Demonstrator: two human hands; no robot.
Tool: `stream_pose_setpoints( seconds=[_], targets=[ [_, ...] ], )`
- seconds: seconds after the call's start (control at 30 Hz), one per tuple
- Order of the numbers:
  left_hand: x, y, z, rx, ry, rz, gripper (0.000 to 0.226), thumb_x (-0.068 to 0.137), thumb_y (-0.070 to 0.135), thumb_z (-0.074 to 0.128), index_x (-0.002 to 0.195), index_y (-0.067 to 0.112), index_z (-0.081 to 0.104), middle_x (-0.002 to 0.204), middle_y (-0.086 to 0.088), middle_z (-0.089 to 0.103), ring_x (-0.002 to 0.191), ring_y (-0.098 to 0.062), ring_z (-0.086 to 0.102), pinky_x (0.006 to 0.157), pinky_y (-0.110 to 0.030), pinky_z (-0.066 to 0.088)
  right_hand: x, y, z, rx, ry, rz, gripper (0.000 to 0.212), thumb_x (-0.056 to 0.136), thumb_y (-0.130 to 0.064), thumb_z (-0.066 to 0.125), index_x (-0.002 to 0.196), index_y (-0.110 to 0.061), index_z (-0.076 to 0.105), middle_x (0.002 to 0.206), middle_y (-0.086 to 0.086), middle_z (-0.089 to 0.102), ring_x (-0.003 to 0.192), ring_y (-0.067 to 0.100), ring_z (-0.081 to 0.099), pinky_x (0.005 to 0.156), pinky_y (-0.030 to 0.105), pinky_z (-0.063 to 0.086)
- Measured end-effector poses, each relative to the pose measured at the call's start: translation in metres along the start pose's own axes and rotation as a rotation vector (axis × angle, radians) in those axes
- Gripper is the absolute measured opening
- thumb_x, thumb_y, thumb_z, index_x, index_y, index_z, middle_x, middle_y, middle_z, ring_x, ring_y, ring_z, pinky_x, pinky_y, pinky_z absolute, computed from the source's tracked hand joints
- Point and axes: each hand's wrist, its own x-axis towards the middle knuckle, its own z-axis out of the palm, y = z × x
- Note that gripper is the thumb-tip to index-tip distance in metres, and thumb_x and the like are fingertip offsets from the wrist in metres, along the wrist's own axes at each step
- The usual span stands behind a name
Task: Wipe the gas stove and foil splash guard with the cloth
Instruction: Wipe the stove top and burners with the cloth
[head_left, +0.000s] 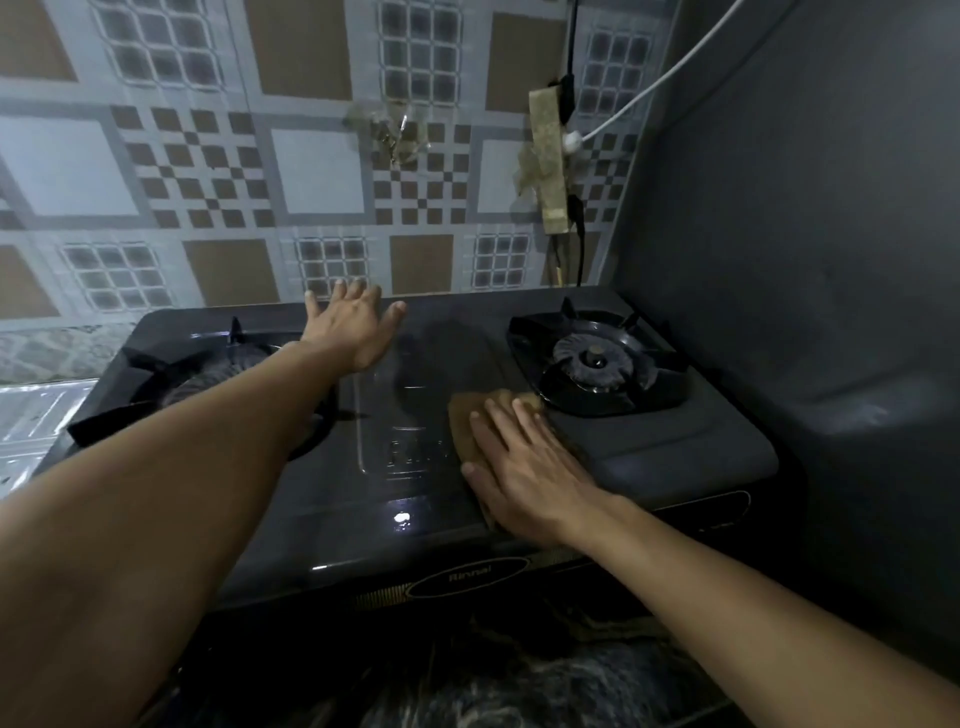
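A black two-burner gas stove (410, 499) fills the middle of the head view. My right hand (524, 467) lies flat on a brown cloth (462, 415), pressing it onto the stove top just left of the right burner (597, 358). My left hand (356, 325) reaches to the stove's back edge with fingers spread and nothing in it; its forearm hides most of the left burner (156, 379). The patterned foil splash guard (208, 182) covers the wall behind the stove.
A grey panel (779, 234) stands close along the stove's right side. A taped power strip (550, 156) with black and white cables hangs on the wall above the right burner. A shiny metal surface (31, 426) lies left of the stove.
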Motion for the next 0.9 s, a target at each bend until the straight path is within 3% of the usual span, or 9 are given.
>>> stream_pose_setpoints(
  seconds=[0.37, 0.57, 0.7, 0.9],
  targets=[
    [-0.023, -0.048, 0.010, -0.070, -0.080, -0.167, 0.069, 0.099, 0.054, 0.023, 0.153, 0.010, 0.020, 0.163, -0.008, 0.005, 0.150, -0.024, 0.000, 0.119, -0.052, 0.001, 0.160, 0.023, -0.006, 0.048, -0.131, 0.150, 0.066, 0.098, -0.054, 0.014, 0.154, -0.022, 0.003, 0.163, 0.003, -0.006, 0.148, 0.036, -0.009, 0.119, 0.049, -0.003],
    [-0.031, -0.052, 0.021, -0.099, -0.019, -0.169, 0.062, 0.102, 0.045, 0.019, 0.154, 0.011, 0.017, 0.163, -0.003, 0.006, 0.150, -0.016, -0.004, 0.120, -0.048, -0.001, 0.216, 0.022, -0.013, 0.033, -0.143, 0.163, 0.066, 0.098, -0.057, 0.013, 0.155, -0.027, 0.001, 0.163, 0.000, -0.006, 0.147, 0.038, -0.008, 0.118, 0.050, -0.006],
    [-0.029, -0.055, 0.021, -0.092, -0.012, -0.189, 0.060, 0.102, 0.042, 0.018, 0.154, 0.011, 0.018, 0.163, -0.002, 0.009, 0.150, -0.016, -0.004, 0.119, -0.049, -0.001, 0.206, 0.003, -0.010, 0.005, -0.156, 0.019, 0.060, 0.098, -0.056, 0.013, 0.153, -0.035, 0.000, 0.163, -0.004, -0.008, 0.148, 0.034, -0.010, 0.118, 0.048, -0.009],
    [-0.028, -0.060, 0.024, -0.117, -0.014, -0.185, 0.056, 0.102, 0.037, 0.018, 0.152, 0.011, 0.024, 0.162, -0.002, 0.014, 0.150, -0.016, -0.001, 0.119, -0.054, 0.004, 0.118, -0.057, 0.003, -0.011, -0.090, -0.282, 0.061, 0.099, -0.053, 0.020, 0.154, -0.032, 0.007, 0.163, 0.000, 0.004, 0.148, 0.033, -0.008, 0.119, 0.047, -0.007]
  ],
)
